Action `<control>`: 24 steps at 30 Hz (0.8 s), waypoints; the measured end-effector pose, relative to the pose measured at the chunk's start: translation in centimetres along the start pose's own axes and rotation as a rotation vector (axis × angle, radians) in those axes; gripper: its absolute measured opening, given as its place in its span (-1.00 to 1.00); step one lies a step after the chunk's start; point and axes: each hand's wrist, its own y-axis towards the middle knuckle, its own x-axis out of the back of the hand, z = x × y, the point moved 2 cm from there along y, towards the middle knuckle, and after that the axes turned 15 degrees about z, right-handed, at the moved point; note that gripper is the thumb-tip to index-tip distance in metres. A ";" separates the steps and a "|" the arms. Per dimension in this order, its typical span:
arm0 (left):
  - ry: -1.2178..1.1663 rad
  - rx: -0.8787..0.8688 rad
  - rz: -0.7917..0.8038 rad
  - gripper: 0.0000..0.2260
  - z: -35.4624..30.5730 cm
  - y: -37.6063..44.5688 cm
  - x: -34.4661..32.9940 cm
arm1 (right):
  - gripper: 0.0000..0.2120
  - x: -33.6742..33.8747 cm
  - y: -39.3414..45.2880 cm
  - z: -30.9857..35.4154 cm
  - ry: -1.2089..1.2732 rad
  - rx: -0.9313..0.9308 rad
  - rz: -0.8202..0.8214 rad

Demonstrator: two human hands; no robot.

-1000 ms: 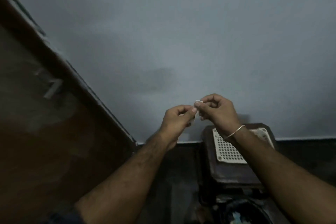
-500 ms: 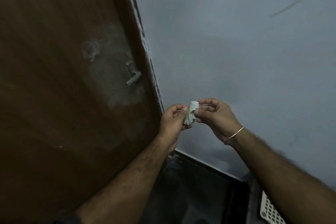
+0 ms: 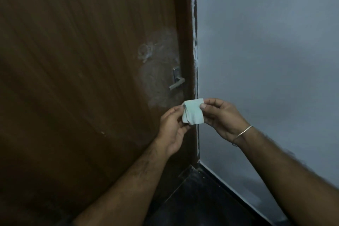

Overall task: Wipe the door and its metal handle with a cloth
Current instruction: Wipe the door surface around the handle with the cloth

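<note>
the view has swung round so the brown door [image 3: 82, 79] fills the left of the frame, its metal handle [image 3: 176, 80] at centre. the cloth [image 3: 193, 113], bunched before, is now opened out, pinched between left hand [image 3: 172, 126] and right hand [image 3: 222, 117] fingers; wiping looks ready to begin.

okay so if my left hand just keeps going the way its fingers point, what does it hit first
Probably the cloth it already pinches with the right hand. Past that, the left hand points up and forward toward the door, near the smudged patch below the handle. Depth is unclear from this one view.
</note>
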 end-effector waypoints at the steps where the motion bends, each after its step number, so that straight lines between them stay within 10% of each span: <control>1: -0.036 -0.005 -0.013 -0.82 -0.4 0.0 0.4 | -0.83 -0.2 0.7 -0.1 0.023 -0.016 0.020; 13: 0.203 -0.046 -0.161 -0.88 -5.1 3.6 7.3 | -0.77 -4.8 8.3 -3.1 -0.035 -0.053 0.008; 18: 0.323 -0.075 -0.108 -0.91 -7.3 5.4 9.8 | -0.50 -6.0 10.0 -3.8 -0.183 0.027 0.142; 24: 0.353 -0.055 0.061 -0.80 -7.9 6.8 11.1 | -0.62 -6.2 11.8 -4.9 -0.225 0.046 -0.021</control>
